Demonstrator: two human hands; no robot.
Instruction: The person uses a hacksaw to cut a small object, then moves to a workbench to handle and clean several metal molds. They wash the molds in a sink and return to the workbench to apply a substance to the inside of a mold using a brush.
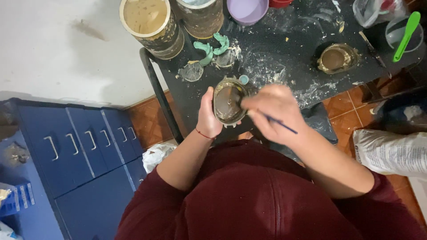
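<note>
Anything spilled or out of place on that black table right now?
Yes: white powder is smeared across the black table around the containers. Two green curved pieces lie loose in it. The round metal mould in the left hand looks level.

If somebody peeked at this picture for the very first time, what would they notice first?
Right in the middle, the left hand holds a round metal flask with brownish filling, while the right hand works a thin blue brush over it. Behind them is a black table dusted with white powder, with two green tooth-shaped moulds lying near its back edge. Blue drawers stand at the left.
</note>
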